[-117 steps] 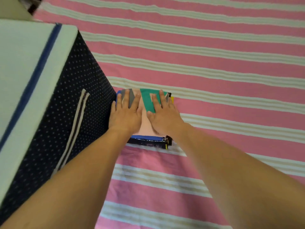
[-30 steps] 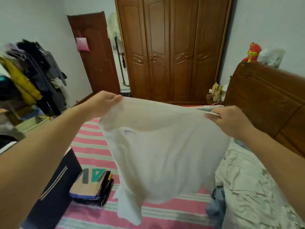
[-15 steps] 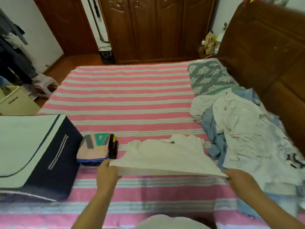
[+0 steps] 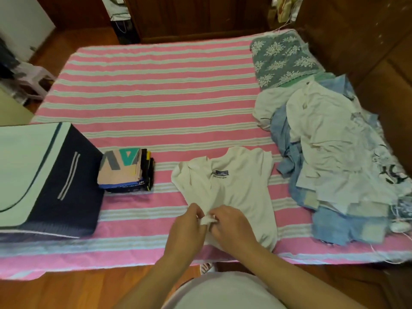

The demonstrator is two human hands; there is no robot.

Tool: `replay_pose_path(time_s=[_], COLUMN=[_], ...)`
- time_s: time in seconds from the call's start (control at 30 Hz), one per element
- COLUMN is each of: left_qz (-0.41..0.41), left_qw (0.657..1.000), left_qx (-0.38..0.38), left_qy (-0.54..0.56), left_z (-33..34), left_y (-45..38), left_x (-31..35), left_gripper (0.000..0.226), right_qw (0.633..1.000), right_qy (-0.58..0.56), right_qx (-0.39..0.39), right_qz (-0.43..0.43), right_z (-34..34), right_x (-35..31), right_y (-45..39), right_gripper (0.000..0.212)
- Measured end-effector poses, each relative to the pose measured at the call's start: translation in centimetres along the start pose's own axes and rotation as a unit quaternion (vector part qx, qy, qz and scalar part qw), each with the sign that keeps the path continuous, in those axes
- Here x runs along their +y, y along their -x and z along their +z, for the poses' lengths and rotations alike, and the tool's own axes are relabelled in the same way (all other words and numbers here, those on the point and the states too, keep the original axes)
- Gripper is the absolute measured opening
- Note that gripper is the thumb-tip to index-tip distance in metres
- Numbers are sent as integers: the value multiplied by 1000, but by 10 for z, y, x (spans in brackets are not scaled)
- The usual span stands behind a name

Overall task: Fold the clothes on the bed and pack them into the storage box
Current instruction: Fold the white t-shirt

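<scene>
The left hand (image 4: 189,224) and the right hand (image 4: 229,226) meet close together over the near edge of the bed (image 4: 156,97), each with fingers curled, pinching a small bunched bit of white cloth between them at the hem of a white T-shirt (image 4: 231,188). The T-shirt lies spread on the pink-and-white striped sheet, collar pointing toward the far edge, a small dark label visible at its neckline; its lower part is rumpled under the hands

To the left of the shirt, apart from it, sits a stack of folded clothes (image 4: 124,170), the top piece peach with grey and teal shapes, darker garments beneath. The stack sits just beside the dark navy side of the storage box (image 4: 66,175), which stands at the near left corner of the bed with its pale lid closed on top

Along the right edge of the bed lies a loose pile of unfolded clothes (image 4: 330,157), white and light blue pieces heaped over each other. Beyond it, at the far right corner, rests a blue-grey floral pillow (image 4: 281,59). A wooden headboard (image 4: 367,41) rises at the right, and wooden floor (image 4: 66,291) shows below the near edge
</scene>
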State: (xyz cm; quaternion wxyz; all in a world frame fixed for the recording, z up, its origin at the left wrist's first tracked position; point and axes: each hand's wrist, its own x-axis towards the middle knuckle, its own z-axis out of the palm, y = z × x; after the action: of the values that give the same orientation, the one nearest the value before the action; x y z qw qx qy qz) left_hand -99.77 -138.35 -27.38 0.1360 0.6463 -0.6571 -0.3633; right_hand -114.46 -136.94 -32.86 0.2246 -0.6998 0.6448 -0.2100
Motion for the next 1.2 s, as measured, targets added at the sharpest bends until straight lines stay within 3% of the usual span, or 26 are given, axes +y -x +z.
replay_pose_path(time_s=[0.07, 0.13, 0.23, 0.33, 0.47, 0.57, 0.63, 0.73, 0.8, 0.9, 1.03, 1.13, 1.2], left_qz=[-14, -56, -137, -185, -199, -241, -274, -299, -328, -366, -424, -430, -401], left_qw=[998, 985, 934, 885, 864, 869, 887, 902, 910, 916, 869, 845, 854], left_qx=[8, 50, 130, 181, 232, 226, 206, 181, 149, 81, 53, 30, 50], left_qy=[55, 156, 303, 388, 400, 367, 309, 255, 207, 140, 249, 318, 328], left_z=[-13, -34, -77, -122, -159, -156, -142, -115, -90, -48, -16, -13, -28], left_y=[4, 3, -15, -35, -55, -70, -73, -62, -51, -15, 31, 26, -5], left_x=[7, 18, 22, 5, -32, -76, -103, -136, -173, -205, -190, -181, -171], left_gripper=[17, 14, 5, 2, 5, 5, 5, 6, 14, 29, 18, 19, 31], right_qw=[998, 994, 963, 934, 881, 831, 804, 831, 813, 750, 621, 596, 556], right_qy=[31, 46, 63, 87, 21, -151, -263, -280, -267, -263, -403, -462, -516], right_qx=[46, 79, 137, 156, 145, 143, 154, 135, 167, 214, 216, 214, 219], right_qz=[1, 66, 223, 310, 449, 515, 511, 461, 490, 568, 637, 621, 614], right_z=[4, -2, -34, -79, -126, -135, -133, -121, -104, -74, -39, -44, -61], right_x=[2, 11, 54, 105, 140, 158, 159, 150, 156, 178, 157, 147, 150], right_y=[-7, -20, -33, -32, -34, -29, -17, 13, 38, 95, 140, 124, 84], right_gripper=[12, 20, 22, 18, 26, 28, 34, 32, 36, 40, 36, 27, 15])
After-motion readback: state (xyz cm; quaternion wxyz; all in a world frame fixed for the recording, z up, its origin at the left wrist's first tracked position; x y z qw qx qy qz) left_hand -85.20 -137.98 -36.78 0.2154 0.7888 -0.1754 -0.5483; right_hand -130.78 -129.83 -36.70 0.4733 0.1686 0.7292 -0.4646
